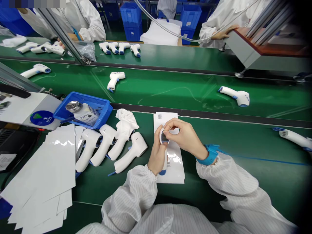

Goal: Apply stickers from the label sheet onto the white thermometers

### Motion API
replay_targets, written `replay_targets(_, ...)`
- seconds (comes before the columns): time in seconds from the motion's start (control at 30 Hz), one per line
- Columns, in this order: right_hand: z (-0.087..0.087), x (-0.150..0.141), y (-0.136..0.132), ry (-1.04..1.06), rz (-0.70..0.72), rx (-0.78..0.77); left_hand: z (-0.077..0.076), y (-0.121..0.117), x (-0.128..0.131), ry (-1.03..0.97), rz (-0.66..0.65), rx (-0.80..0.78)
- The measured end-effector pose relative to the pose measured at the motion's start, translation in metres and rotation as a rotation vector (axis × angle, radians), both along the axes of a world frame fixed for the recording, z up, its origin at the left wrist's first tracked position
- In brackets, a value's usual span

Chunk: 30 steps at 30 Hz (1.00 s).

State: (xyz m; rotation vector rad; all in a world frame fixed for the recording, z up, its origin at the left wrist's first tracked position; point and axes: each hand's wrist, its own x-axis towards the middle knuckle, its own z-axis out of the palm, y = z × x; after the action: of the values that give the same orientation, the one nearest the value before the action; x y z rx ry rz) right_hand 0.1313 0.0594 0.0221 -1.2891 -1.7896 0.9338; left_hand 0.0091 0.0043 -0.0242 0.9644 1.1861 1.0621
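My left hand is wrapped around a white and blue infrared thermometer, its head end turned up toward me. The dark round-framed screen of that thermometer shows between my hands. My right hand, with a blue wrist strap, has thumb and fingertips closed at the screen's rim. Whether a thin film or label is between those fingertips I cannot tell. Under both hands lies a white printed sheet on the green bench. To the left, several more thermometers lie side by side, with a crumpled white cloth over one.
A blue tray holds a metal-capped bottle. White sheets are stacked at left. Beyond a dark rail, a green conveyor belt carries spaced thermometers. Co-workers in white sleeves stand opposite. Another thermometer lies at right.
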Motion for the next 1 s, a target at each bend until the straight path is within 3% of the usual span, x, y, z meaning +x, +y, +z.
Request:
replay_targets(0.13, -0.003, 0.002, 0.0, -0.012, -0.007, -0.01, 0.006, 0.004, 0.003, -0.019, 0.039, -0.06)
replay_targets(0.33, -0.002, 0.011, -0.005, 0.212, -0.03, -0.219, 0.024, 0.002, -0.001, 0.111, 0.057, 0.012)
replay_targets(0.53, 0.016, 0.008, -0.019, 0.11, -0.009, -0.046, 0.033, -0.001, -0.003, 0.32, 0.066, 0.132)
replay_targets(0.6, 0.02, 0.006, -0.025, 0.069, -0.008, -0.053, 0.034, -0.002, -0.004, 0.36, 0.075, 0.151)
replay_targets(0.73, 0.022, 0.005, -0.032, 0.052, 0.013, -0.224, 0.035, -0.002, -0.004, 0.376, 0.072, 0.144)
replay_targets(0.9, 0.019, 0.008, -0.024, 0.381, 0.115, -0.538, 0.035, -0.001, -0.007, 0.31, 0.069, 0.132)
replay_targets(0.97, 0.018, 0.009, -0.019, 0.433, 0.081, -0.562, 0.036, 0.001, -0.009, 0.234, 0.064, 0.111)
replay_targets(1.0, 0.017, 0.009, -0.017, 0.418, 0.031, -0.502, 0.036, 0.001, -0.011, 0.195, 0.056, 0.091)
